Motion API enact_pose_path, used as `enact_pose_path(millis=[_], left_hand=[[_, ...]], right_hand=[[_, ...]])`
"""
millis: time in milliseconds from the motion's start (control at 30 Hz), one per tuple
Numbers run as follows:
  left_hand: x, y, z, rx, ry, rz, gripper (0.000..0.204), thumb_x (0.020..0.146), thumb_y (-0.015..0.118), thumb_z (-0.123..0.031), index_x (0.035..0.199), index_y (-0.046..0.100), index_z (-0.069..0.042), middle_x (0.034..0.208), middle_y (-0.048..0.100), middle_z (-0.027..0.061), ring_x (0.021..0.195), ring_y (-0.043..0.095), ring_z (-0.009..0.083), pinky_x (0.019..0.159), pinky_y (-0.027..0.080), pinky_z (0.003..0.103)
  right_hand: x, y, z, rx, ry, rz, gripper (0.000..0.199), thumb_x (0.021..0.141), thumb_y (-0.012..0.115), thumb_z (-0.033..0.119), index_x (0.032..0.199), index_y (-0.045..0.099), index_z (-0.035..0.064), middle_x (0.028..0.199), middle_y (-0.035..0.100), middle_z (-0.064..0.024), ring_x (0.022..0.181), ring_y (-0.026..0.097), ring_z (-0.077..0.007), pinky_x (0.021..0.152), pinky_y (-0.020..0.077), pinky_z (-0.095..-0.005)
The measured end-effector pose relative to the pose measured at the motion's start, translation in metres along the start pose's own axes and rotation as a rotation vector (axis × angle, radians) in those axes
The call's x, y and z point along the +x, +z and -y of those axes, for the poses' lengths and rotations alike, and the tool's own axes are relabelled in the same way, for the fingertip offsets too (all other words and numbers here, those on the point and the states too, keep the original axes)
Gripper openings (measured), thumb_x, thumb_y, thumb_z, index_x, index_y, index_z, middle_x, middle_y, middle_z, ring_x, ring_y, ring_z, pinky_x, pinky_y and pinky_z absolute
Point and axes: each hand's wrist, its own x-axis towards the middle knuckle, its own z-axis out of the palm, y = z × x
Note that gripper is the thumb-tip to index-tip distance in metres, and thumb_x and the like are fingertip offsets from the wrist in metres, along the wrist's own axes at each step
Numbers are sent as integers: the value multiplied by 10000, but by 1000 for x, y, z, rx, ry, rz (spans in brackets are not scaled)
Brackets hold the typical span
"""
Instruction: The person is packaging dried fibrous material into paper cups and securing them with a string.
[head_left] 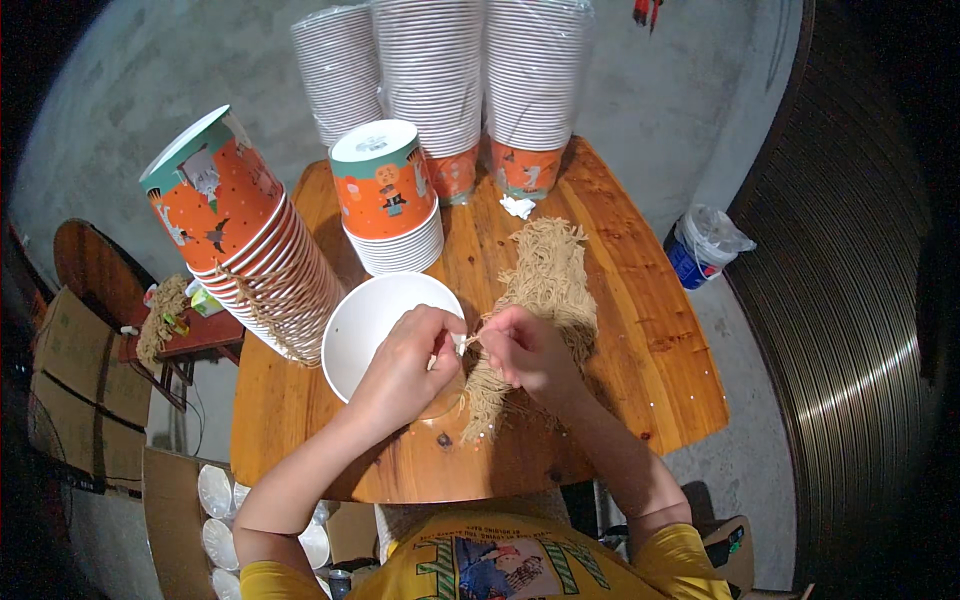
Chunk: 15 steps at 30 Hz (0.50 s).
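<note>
A white-lined paper bucket (pixel 352 325) stands on the table, its open mouth toward me. My left hand (pixel 408 362) is closed at its right rim, thumb and fingers pinched together around a small white edge. Just to the right, my right hand (pixel 528 352) pinches a thin tan cord close to the left fingertips; the exact point where cord and rim meet is too small to make out. Beneath and behind the right hand lies a thick bundle of tan cords (pixel 545 265), with loose ends fanning toward the near table edge.
Tall stacks of paper buckets in clear plastic (pixel 430 70) rise at the back. A short upside-down stack (pixel 388 190) and a leaning stack with cords on its side (pixel 225 215) stand left. A crumpled white scrap (pixel 517 207) lies on the wooden table (pixel 640 340); a lidded pail (pixel 705 250) is beyond.
</note>
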Motion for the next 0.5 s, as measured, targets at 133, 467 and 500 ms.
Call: enact_pose_path(millis=[133,467,500], left_hand=[[2,-2,-6,80,95,7,97,787,548,4,884,542,7,850,532,154,849,538,328,780,441,403],[4,-6,-6,-123,-109,107,60,819,517,-37,867,527,-3,789,528,76,716,531,185,681,448,303],[4,-6,-5,-123,-110,107,60,819,517,-37,867,527,-3,789,528,76,716,531,185,681,448,303]], right_hand=[[-7,4,6,5,110,-4,82,890,549,110,836,521,54,650,515,16,518,442,-45,479,363,-210],[-14,9,1,-120,184,-46,84,906,559,147,873,536,73,620,504,28,500,438,-43,460,356,-213],[-14,10,2,-120,184,-46,84,906,559,147,873,536,73,620,504,28,500,438,-43,460,356,-213]])
